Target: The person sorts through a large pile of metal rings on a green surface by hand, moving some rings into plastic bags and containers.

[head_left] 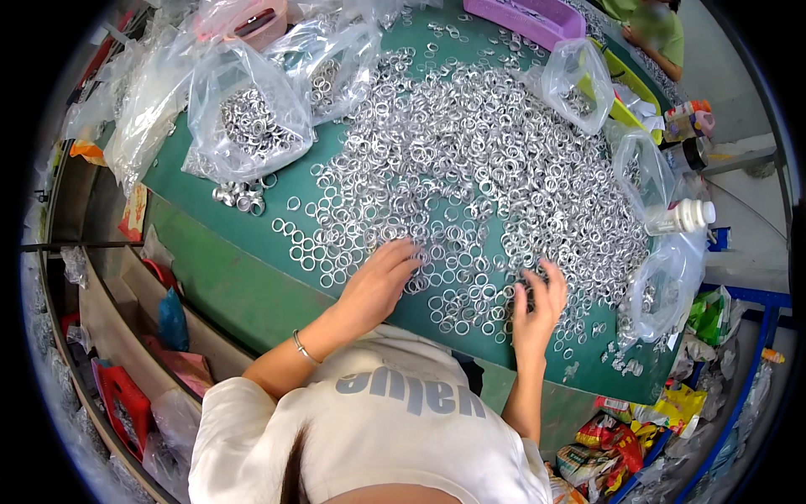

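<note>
A wide heap of silver metal rings [478, 134] covers the middle of the green table [252, 227], thinning to a loose single layer toward me. My left hand [382, 277] lies over the near left part of the rings, fingers stretched forward and touching them; its fingertips are slightly blurred. On the near right side my right hand [537, 307] is at the heap's edge, thumb and fingers spread, holding nothing that I can see. Between the hands lie scattered loose rings [466, 309]. A few rings may be hidden under my left fingers.
Clear plastic bags of rings [252, 126] stand at the far left. A purple tray [533, 21] and a yellow-green basket [621, 88] are at the back. A white bottle [684, 217] lies at the right edge. Another person [655, 34] sits at the far right.
</note>
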`<state>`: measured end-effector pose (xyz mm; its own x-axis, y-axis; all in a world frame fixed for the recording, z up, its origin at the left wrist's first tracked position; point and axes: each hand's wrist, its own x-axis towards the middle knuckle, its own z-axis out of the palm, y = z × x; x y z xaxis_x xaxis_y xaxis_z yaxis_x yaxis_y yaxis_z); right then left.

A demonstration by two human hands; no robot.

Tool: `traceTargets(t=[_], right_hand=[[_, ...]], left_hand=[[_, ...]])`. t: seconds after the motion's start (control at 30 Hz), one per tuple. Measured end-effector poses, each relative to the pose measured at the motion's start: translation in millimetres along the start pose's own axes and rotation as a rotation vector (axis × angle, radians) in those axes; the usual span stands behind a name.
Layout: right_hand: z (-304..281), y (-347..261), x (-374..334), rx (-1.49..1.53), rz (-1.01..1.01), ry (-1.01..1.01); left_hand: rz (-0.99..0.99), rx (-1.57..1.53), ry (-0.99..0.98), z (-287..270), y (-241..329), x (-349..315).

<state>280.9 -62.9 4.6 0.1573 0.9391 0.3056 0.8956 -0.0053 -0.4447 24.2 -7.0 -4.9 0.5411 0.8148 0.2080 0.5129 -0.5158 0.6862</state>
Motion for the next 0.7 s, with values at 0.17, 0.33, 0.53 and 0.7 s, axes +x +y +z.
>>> traceTargets(t=[0.17,0.33,0.53,0.7], right_hand=[[14.9,-18.9,7.3,0.119,-0.027,0.037],[34.6,-31.1,22.1,-0.070,-0.119,-0.092],[16.4,-14.9,12.6,-0.146,-0.004,0.095],[25.7,-42.4,2.4,-0.045,-0.102,-0.073]], left_hand=[[0.066,0.048,0.108,9.3,7.6,32.8],[0.114,0.290,-0.006,33.5,-2.4,68.4],[-0.030,-0.043,0.064,6.1,-9.3,64.2],[-0.565,-0.978,-0.111,-7.0,-4.8,44.9]])
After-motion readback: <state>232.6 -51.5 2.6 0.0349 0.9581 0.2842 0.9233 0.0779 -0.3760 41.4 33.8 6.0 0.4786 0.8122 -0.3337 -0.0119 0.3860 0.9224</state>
